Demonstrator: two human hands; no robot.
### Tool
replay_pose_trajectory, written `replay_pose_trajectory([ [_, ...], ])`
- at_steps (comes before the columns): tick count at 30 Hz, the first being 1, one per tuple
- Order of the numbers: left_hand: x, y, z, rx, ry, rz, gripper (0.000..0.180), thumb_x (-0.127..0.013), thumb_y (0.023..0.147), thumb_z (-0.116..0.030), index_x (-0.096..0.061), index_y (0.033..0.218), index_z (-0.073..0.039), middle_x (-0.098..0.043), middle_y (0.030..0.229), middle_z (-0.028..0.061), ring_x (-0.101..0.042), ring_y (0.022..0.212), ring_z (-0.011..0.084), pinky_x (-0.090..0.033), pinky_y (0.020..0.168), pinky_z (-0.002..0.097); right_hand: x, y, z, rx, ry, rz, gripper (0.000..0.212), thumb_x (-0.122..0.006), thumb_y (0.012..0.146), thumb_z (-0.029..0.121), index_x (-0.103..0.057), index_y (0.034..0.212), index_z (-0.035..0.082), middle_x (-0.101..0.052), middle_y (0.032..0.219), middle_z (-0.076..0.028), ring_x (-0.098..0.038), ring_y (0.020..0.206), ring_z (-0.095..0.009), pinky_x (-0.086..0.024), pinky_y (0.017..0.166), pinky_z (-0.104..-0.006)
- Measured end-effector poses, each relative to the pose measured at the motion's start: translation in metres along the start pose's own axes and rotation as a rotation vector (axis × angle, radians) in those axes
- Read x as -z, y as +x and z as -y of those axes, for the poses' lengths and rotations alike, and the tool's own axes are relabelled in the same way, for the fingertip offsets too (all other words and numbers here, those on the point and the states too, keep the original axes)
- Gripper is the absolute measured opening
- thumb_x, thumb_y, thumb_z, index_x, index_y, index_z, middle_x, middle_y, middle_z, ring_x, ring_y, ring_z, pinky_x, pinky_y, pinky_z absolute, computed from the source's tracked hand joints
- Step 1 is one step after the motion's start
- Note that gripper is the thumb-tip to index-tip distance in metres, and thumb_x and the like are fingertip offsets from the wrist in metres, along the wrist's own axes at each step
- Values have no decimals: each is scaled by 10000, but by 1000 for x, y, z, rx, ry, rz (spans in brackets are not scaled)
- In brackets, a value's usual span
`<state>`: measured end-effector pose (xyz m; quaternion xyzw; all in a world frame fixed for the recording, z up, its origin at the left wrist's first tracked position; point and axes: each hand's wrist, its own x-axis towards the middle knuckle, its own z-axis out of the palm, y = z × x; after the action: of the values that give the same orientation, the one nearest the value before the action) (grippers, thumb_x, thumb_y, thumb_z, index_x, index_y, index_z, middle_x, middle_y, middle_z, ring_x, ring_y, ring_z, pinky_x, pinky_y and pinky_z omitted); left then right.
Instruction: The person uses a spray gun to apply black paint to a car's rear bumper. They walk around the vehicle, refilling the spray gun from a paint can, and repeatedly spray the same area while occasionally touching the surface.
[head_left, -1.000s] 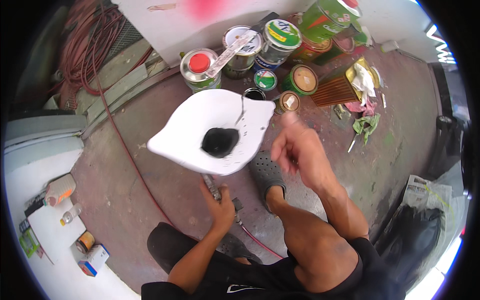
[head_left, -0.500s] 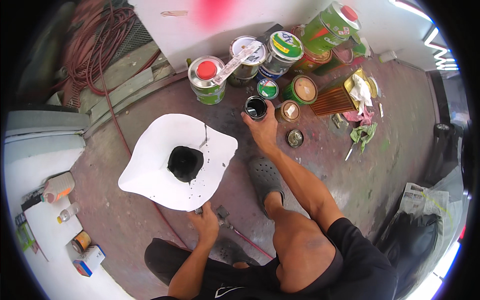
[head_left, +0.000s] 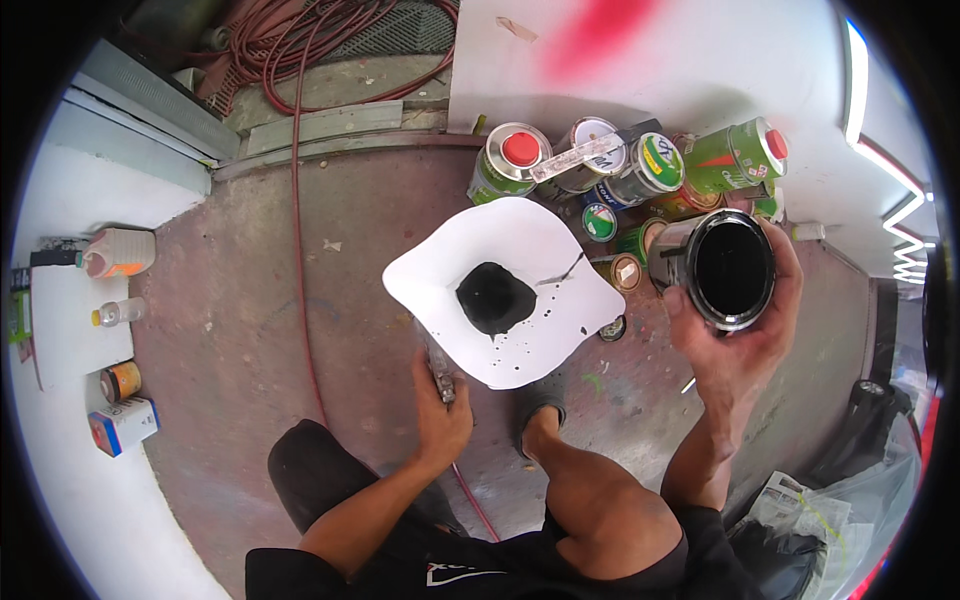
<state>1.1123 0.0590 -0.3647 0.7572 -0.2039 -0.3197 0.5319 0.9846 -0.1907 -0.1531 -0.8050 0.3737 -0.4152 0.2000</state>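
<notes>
My right hand is wrapped round an open metal can of black paint, its mouth tipped towards me. My left hand grips the metal handle of what looks like a spray gun, most of which is hidden. Over it spreads a white paper funnel with wavy edges. Black paint fills its middle, and drips and a dark streak mark the paper. Funnel and can are held apart, the can to the right.
Several paint cans stand along the wall, among them a red-capped tin with a paint-smeared stick across it. A red hose crosses the floor at left. Bottles and a small box sit by the left wall. Plastic sheeting hangs at lower right.
My right hand has lifted the black paint can from among the floor cans, bringing it up and to the right. The funnel and spray gun stay in my left hand; the view has shifted.
</notes>
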Motion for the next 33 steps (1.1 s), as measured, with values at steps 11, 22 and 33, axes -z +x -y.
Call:
replay_pose_trajectory([
  [11,-12,-13,-12,-46,-53,99,613,-609,1066,-97,-328,1590,54,-536,1436,232,-564,1306,307,-446,1120,421,5,6,63,302,-361,245,849,-942,546,80,-663,1348,96,-701,1313,-117,-671,1214,-360,-510,1037,-483],
  [22,-5,-14,-19,-34,-41,126,621,-623,1075,-130,-336,1592,58,-553,1460,263,-569,1348,334,-443,1141,446,7,4,80,408,-465,345,874,-938,488,92,-684,1322,147,-685,1323,-80,-649,1247,-338,-468,1096,-516],
  [33,-5,-15,-20,-125,-34,101,566,-560,1016,-48,-388,1551,25,-542,1294,261,-604,1116,397,-494,994,479,7,4,86,441,-502,344,906,-942,451,86,-688,1318,162,-678,1320,-72,-640,1244,-333,-460,1101,-526],
])
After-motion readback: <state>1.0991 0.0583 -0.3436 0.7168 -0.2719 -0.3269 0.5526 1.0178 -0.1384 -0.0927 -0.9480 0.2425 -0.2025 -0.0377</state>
